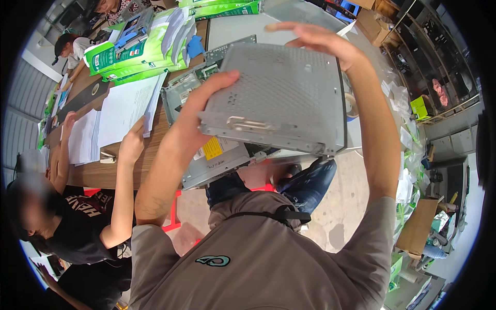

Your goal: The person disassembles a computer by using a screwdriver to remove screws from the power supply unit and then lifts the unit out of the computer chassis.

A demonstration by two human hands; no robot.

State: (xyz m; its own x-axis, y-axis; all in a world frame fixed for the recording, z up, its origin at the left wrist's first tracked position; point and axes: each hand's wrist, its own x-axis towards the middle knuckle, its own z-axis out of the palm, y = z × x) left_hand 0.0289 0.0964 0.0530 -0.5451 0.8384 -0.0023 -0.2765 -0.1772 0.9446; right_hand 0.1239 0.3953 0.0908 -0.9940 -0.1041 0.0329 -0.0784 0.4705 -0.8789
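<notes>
A grey perforated metal cover [279,93], apparently from a computer case, is tilted above the table in front of me. My left hand [199,111] grips its left side, thumb lying on top and the other fingers hidden beneath. At the far right corner my right hand [325,44] has its fingers stretched out over the far edge, touching or nearly touching it. Below the cover lies an opened computer chassis [178,90] with green circuit boards, partly hidden. A silver drive [217,163] with a yellow label shows at its near side.
Left of the chassis, paper stacks [124,111] lie on the wooden table [124,175], beside a co-worker's hand [132,144]. Green packs [139,57] of paper are piled behind. A tape roll [350,106] sits right of the cover. Shelves [434,57] stand at far right.
</notes>
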